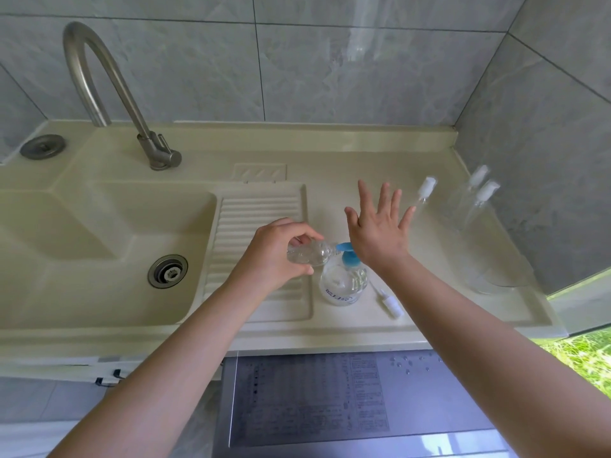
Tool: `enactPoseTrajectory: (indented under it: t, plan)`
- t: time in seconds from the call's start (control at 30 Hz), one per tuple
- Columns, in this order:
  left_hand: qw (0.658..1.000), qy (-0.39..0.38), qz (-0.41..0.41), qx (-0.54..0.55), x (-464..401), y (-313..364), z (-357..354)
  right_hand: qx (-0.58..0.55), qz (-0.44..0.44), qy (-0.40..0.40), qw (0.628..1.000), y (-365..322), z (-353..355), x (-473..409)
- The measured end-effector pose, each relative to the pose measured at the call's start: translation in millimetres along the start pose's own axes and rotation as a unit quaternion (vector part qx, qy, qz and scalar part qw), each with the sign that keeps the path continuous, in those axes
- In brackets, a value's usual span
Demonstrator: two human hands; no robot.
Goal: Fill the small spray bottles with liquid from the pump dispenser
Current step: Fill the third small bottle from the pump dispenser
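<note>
Left hand (279, 251) grips a small clear bottle (309, 254), fingers and thumb curled round its body; the bottle lies nearly horizontal, its open neck touching the blue spout of the pump dispenser (344, 279). Right hand (377, 226) is spread wide, fingers straight and fanned, holding nothing; the heel of its palm sits over the blue pump head, though whether it presses down or only hovers cannot be told from this angle.

The dispenser stands upright on the counter (363, 322), just right of the ribbed drainboard (261, 219) and near the front edge. A loose white spray cap (391, 304) with its dip tube lies on the counter just right of the dispenser. Three more spray bottles (476, 200) with white caps stand towards the right rear, near the tiled side wall (542, 160); one stands a little left of the other two. A clear glass (502, 279) rests near the counter's right edge.

The sink (99, 246) with its drain lies left of the drainboard, the tap (109, 90) behind it. Bare counter extends behind the hands to the back wall and between the dispenser and the three bottles.
</note>
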State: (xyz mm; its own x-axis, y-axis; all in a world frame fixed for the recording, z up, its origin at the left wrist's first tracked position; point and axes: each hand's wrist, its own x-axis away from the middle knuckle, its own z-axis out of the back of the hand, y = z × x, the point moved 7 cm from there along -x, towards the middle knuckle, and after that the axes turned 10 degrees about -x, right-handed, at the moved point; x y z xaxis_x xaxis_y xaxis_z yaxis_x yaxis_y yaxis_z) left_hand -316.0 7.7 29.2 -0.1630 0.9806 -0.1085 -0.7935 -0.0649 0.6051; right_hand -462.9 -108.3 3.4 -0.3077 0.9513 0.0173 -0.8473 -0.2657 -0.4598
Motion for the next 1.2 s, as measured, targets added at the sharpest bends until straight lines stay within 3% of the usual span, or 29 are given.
enactPoseTrajectory:
  t: [0.3,0.47,0.57,1.2]
  plan:
    - [1.000,0.004,-0.002,-0.004,-0.9,0.0,0.6,0.023,0.039,0.059,0.997,-13.2,26.6,-2.5]
    - [1.000,0.003,-0.003,-0.002,-1.3,-0.3,-0.2,-0.014,-0.007,-0.013,1.000,4.4,-4.0,1.1]
    - [1.000,0.000,-0.001,-0.008,-0.8,-1.4,-1.3,0.036,0.027,0.010,0.999,-1.4,3.7,-0.4]
    - [1.000,0.003,0.000,-0.004,-1.3,2.7,-0.2,-0.047,0.013,0.007,0.999,-4.9,17.0,-4.8]
